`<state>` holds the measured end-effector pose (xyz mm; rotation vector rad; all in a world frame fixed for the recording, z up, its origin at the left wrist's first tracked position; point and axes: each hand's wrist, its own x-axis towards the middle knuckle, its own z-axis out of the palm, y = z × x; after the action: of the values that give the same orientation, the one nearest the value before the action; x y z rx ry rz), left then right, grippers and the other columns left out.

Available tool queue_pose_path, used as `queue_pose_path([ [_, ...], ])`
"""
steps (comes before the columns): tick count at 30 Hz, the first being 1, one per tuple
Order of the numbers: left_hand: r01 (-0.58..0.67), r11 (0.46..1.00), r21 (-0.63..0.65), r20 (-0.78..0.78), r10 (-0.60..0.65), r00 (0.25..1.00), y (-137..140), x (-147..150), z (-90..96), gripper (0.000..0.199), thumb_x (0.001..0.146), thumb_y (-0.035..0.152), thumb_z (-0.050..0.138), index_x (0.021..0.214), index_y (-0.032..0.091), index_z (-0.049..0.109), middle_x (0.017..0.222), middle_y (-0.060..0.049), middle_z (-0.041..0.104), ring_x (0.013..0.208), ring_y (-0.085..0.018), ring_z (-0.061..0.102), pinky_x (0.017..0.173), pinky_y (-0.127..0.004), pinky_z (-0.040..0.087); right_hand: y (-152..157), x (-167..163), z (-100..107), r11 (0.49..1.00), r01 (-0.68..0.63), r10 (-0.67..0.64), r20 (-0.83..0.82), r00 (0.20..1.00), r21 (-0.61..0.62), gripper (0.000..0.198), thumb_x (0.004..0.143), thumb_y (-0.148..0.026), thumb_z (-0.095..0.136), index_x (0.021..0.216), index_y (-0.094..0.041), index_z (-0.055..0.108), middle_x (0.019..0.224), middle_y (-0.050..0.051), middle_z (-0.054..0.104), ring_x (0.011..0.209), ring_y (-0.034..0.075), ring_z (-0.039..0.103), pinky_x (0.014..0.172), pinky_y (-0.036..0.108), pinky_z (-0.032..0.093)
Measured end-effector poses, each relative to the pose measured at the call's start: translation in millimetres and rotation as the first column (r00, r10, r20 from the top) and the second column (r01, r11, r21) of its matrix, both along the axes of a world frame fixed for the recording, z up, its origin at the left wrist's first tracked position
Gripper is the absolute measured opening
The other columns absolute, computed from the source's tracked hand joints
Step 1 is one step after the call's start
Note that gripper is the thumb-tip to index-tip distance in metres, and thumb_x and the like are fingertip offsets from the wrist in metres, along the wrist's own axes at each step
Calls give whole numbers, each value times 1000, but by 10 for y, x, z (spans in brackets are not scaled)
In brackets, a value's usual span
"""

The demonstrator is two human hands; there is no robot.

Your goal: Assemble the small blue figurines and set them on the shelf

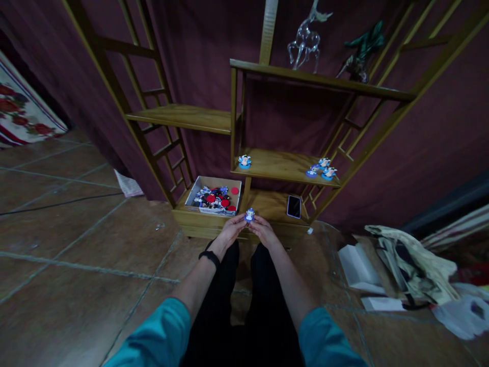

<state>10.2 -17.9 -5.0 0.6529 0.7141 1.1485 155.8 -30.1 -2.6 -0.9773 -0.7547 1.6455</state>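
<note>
A small purple-and-white toy figurine [249,214] is held upright between my two hands, in front of the lower shelf. My left hand [233,229] grips its left side with the fingertips. From the other side, my right hand [263,229] pinches it too. Just beyond my left hand stands an open cardboard box [194,208] filled with a jumble of figurines and red round pieces. On the middle shelf [278,162], one figurine on a blue base [244,161] stands at the left end, and a cluster of 3 figurines [321,168] is at the right.
A phone [294,206] lies on the lower shelf to the right. On the top shelf stand a clear glass deer [306,41] and a dark green ornament [364,48]. Cloth bags [420,265], white boxes [359,267] and a plastic bag [466,311] lie on the floor at right.
</note>
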Motion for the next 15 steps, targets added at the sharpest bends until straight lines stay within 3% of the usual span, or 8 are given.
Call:
queue_pose_path([
  [15, -11, 1000, -29, 32, 12, 999, -8, -71, 45, 37, 64, 6, 73, 99, 13, 68, 92, -9, 70, 81, -14, 64, 84, -29, 45, 5, -142, 66, 997, 59, -58, 13, 998, -53, 41, 56, -25, 78, 95, -21, 64, 82, 2, 70, 77, 15, 65, 75, 30, 50],
])
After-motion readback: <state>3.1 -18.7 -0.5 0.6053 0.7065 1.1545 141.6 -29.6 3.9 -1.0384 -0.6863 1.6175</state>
